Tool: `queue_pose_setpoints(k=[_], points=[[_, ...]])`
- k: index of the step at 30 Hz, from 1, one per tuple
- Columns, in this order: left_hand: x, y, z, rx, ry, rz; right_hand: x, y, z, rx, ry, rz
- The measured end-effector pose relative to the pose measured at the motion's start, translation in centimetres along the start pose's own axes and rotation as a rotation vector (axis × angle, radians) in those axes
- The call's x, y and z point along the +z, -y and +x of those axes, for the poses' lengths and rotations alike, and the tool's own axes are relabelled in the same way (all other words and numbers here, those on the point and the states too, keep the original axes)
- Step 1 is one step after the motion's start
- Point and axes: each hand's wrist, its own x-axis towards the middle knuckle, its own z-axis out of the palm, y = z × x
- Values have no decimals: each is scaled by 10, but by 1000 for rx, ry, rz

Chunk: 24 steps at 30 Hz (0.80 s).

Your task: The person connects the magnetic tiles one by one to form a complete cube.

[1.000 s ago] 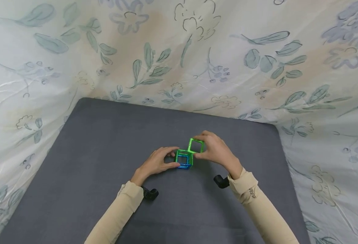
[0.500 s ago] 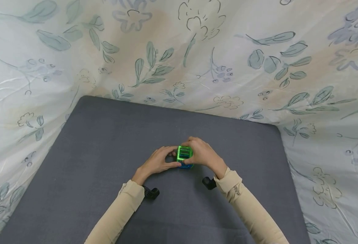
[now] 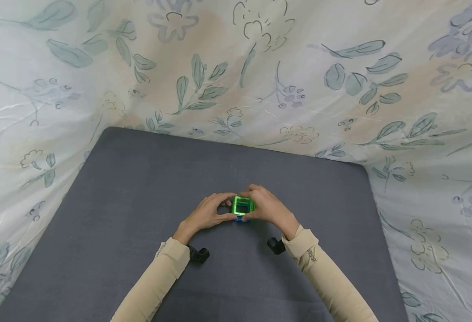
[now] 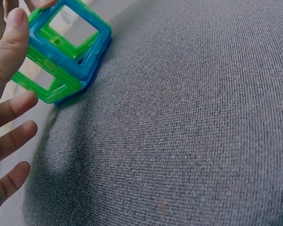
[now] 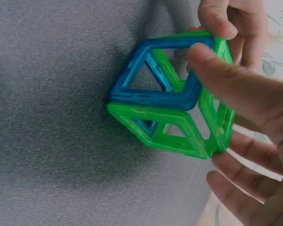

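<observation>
A small cube of see-through magnetic tiles stands on the grey table between my hands. Its top is a green square tile (image 3: 243, 198); the side facing me is a blue square tile (image 5: 151, 98), with a green side tile (image 5: 146, 111) next to it. My left hand (image 3: 205, 212) holds the cube from the left, thumb on the near side and index finger at the far side. Its other fingers spread loosely in the left wrist view. From the right, my right hand (image 3: 270, 208) grips the cube's top with thumb and fingers, the thumb lying over the blue tile's upper corner.
The grey cloth-covered table (image 3: 159, 170) reaches out on all sides of the cube. Floral fabric (image 3: 260, 89) hangs behind it and at both sides. A black camera mount (image 3: 198, 256) sits at the left wrist, and another black mount (image 3: 276, 245) at the right.
My right hand has moved left, bringing the green tile from beside the cube onto its top, where it tilted and now lies flat. The left hand has stayed in place.
</observation>
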Motion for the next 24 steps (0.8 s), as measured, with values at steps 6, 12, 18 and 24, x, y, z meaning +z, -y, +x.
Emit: queue_pose_setpoints(k=[6, 12, 18, 24], points=[[-1, 1, 0, -6, 4, -1, 4, 0, -1, 8, -4, -14], [-3, 3, 0, -5, 8, -1, 7, -2, 2, -10, -15, -18], [-2, 4, 0, -5, 4, 12, 8, -3, 3, -6, -18, -14], [-6, 3, -4, -8, -1, 51, 11, -6, -4, 33, -52, 50]])
